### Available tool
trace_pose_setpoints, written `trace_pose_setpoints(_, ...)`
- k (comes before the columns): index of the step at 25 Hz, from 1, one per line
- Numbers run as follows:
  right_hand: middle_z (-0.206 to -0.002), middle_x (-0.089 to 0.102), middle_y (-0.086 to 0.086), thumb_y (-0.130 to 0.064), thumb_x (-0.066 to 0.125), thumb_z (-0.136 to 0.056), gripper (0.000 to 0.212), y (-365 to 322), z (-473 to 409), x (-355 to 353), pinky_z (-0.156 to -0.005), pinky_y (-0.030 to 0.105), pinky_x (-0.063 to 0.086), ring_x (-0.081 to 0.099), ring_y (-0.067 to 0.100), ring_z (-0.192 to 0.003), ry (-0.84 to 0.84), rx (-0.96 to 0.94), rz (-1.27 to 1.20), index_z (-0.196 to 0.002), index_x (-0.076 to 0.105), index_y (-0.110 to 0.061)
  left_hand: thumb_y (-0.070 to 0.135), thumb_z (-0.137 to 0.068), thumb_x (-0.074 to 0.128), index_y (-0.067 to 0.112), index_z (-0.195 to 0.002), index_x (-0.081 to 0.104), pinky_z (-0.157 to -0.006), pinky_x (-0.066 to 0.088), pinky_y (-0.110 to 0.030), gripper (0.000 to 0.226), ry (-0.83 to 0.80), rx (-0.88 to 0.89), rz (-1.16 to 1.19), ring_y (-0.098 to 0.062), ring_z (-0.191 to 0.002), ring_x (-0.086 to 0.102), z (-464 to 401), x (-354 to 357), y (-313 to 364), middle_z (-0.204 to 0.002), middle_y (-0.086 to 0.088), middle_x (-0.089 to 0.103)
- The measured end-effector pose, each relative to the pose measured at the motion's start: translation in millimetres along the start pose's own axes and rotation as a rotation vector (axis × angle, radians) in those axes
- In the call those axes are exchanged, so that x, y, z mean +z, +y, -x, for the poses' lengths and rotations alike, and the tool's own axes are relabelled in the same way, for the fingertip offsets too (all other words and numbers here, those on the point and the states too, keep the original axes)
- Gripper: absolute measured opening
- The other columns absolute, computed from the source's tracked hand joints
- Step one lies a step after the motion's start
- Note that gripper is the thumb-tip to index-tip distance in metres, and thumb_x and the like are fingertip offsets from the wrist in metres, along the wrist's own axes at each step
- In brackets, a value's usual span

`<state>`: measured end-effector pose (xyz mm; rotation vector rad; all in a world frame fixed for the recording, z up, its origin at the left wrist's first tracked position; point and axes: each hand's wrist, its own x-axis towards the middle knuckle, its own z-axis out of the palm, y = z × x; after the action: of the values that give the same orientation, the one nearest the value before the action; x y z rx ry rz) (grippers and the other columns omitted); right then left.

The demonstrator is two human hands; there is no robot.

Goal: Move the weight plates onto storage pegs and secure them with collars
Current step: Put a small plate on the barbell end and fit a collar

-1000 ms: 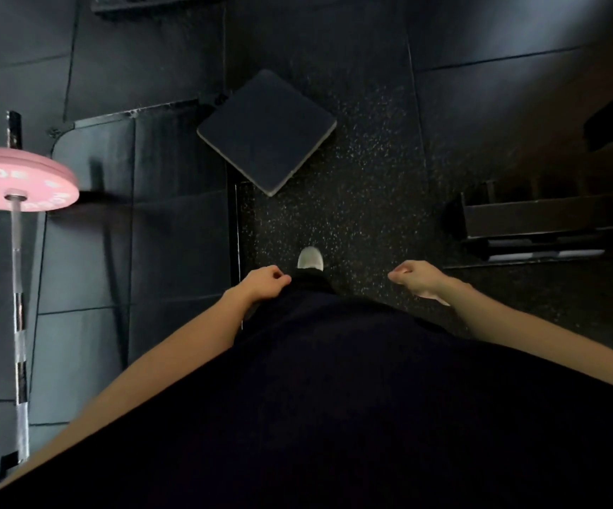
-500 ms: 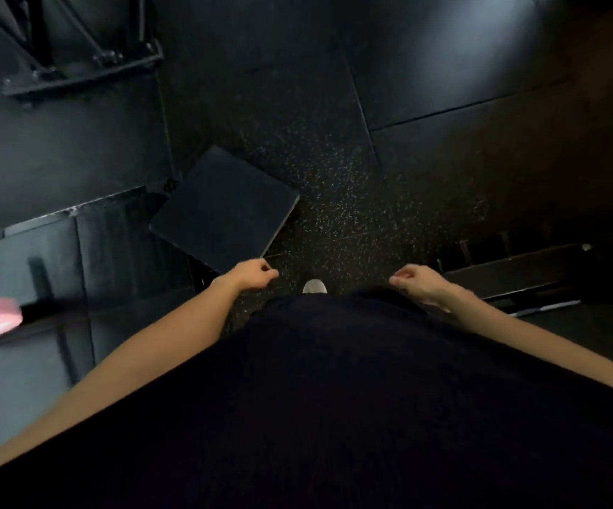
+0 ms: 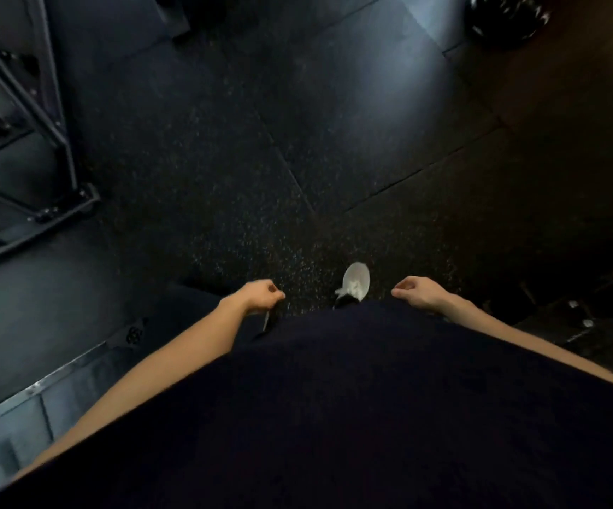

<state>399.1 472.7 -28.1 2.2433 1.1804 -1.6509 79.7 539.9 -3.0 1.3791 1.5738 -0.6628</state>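
While both arms hang out in front of a dark shirt [image 3: 352, 416], neither hand carries anything. Left hand [image 3: 259, 297]: fingers loosely curled in, nothing inside them. Right hand [image 3: 420, 292]: same, fingers relaxed and half-curled, thumb tucked near the index, no contact with any object. Between the two hands, slightly nearer the right one, a white sneaker [image 3: 354, 282] is planted on speckled black rubber flooring [image 3: 224, 178]. Outboard and below the left hand: a metal-edged platform [image 3: 40, 391]. Outboard of the right hand, low in shadow: dark equipment with small metal fittings [image 3: 598, 314], too dim to identify. Far ahead-left of the left hand: black steel rack frame [image 3: 40, 115] with diagonal braces. Far ahead-right, well apart from the right hand: a round black weight plate [image 3: 505, 14] at the top edge, blurred. No pegs or collars discernible.
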Motion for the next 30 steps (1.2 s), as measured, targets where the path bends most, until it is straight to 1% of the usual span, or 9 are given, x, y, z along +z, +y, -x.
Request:
trace_pose_setpoints(2,-0.125,0.061,0.008,-0.037,0.057,-0.094,0.038,-20,-25,-61,-0.084,0.031,0.047,0.059,0.022,-0.109,0.051,0.005,-0.049,-0.124,0.059,-0.013,0.041,-0.096,0.052,0.016,-0.129,0.055,-0.099,0.042,-0.035,0.042,-0.009,0.022,-0.043,-0.024,-0.119,0.053,-26,-49,53,-0.134,-0.007,0.055)
trace_pose_setpoints(5,-0.126,0.060,0.009,-0.037,0.057,-0.094,0.039,-40,-52,-136,-0.091,0.035,0.046,0.057,0.023,-0.112,0.119,0.025,-0.109,-0.125,0.058,-0.013,0.043,-0.095,0.052,0.016,-0.128,0.055,-0.098,0.043,-0.035,0.043,0.019,0.031,-0.077,-0.025,-0.119,0.053,-62,-111,118,-0.134,-0.008,0.055)
trace_pose_setpoints(11,-0.126,0.059,0.008,-0.036,0.058,-0.093,0.038,-61,-116,-235,-0.090,0.034,0.047,0.058,0.022,-0.110,0.140,0.097,-0.289,-0.125,0.058,-0.014,0.045,-0.091,0.054,0.021,-0.118,0.056,-0.091,0.048,-0.037,0.036,-0.075,0.102,-0.194,-0.021,-0.105,0.055,-147,-222,257,-0.121,-0.004,0.057)
trace_pose_setpoints(14,-0.123,0.062,0.007,-0.035,0.060,-0.092,0.038,-73,-157,-288,-0.090,0.034,0.049,0.059,0.021,-0.108,0.187,0.138,-0.378,-0.124,0.059,-0.016,0.046,-0.092,0.053,0.019,-0.124,0.054,-0.094,0.049,-0.039,0.042,-0.121,0.131,-0.308,-0.024,-0.110,0.056,-200,-274,329,-0.122,-0.004,0.056)
trace_pose_setpoints(19,-0.122,0.062,0.006,-0.033,0.060,-0.092,0.035,-105,-207,-406,-0.090,0.035,0.048,0.058,0.018,-0.104,0.254,0.258,-0.558,-0.124,0.060,-0.017,0.046,-0.096,0.051,0.018,-0.128,0.053,-0.084,0.050,-0.035,0.042,-0.135,0.283,-0.477,-0.021,-0.104,0.057,-274,-376,473,-0.127,-0.006,0.059)
trace_pose_setpoints(21,-0.122,0.062,0.007,-0.033,0.061,-0.092,0.036,-106,-224,-448,-0.091,0.035,0.048,0.058,0.018,-0.103,0.304,0.286,-0.632,-0.124,0.060,-0.017,0.044,-0.097,0.048,0.017,-0.130,0.052,-0.085,0.051,-0.037,0.043,-0.133,0.328,-0.540,-0.023,-0.105,0.057,-294,-408,528,-0.127,-0.007,0.057)
trace_pose_setpoints(24,-0.123,0.061,0.006,-0.035,0.060,-0.092,0.037,-109,-245,-505,-0.094,0.038,0.048,0.058,0.020,-0.106,0.308,0.332,-0.709,-0.125,0.059,-0.019,0.045,-0.097,0.047,0.017,-0.132,0.050,-0.088,0.048,-0.036,0.045,-0.183,0.372,-0.643,-0.021,-0.103,0.052,-314,-440,615,-0.129,-0.006,0.054)
trace_pose_setpoints(27,-0.123,0.060,0.006,-0.035,0.059,-0.093,0.037,-101,-275,-561,-0.094,0.035,0.046,0.057,0.020,-0.108,0.311,0.361,-0.761,-0.126,0.058,-0.018,0.043,-0.098,0.047,0.017,-0.132,0.049,-0.087,0.044,-0.034,0.043,-0.212,0.385,-0.687,-0.020,-0.103,0.049,-340,-457,689,-0.128,-0.006,0.052)
trace_pose_setpoints(30,-0.124,0.060,0.006,-0.037,0.058,-0.093,0.037,-81,-313,-624,-0.094,0.034,0.044,0.055,0.018,-0.104,0.288,0.356,-0.769,-0.125,0.057,-0.019,0.044,-0.097,0.049,0.019,-0.129,0.051,-0.092,0.045,-0.037,0.041,-0.213,0.400,-0.711,-0.021,-0.107,0.051,-371,-464,764,-0.127,-0.005,0.053)
